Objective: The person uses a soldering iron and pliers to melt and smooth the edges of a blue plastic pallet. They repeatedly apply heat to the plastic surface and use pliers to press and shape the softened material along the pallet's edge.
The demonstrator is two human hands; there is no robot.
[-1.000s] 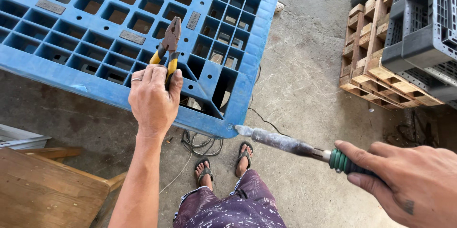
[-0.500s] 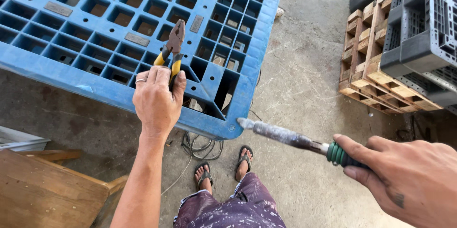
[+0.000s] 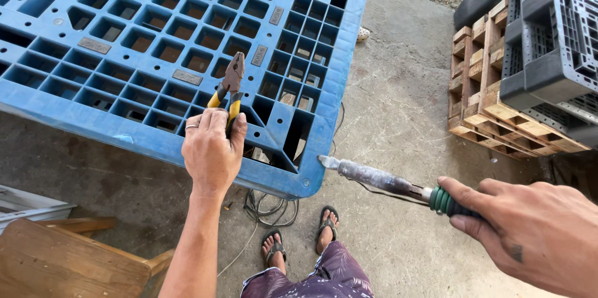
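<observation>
Left hand [image 3: 210, 151] closed around yellow-handled pliers [image 3: 229, 86], raised over blue plastic pallet [image 3: 93, 117]. Right hand [image 3: 529, 232] gripped on green-handled soldering iron [image 3: 386, 181], tip just beside pallet corner, between both hands. Cable [image 3: 269, 209] on floor below left hand.

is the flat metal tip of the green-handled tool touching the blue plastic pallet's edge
Touching, or so it looks. In the head view the flat metal tip of the green-handled tool in the right hand meets the blue plastic pallet at its corner edge, no gap visible.
</observation>
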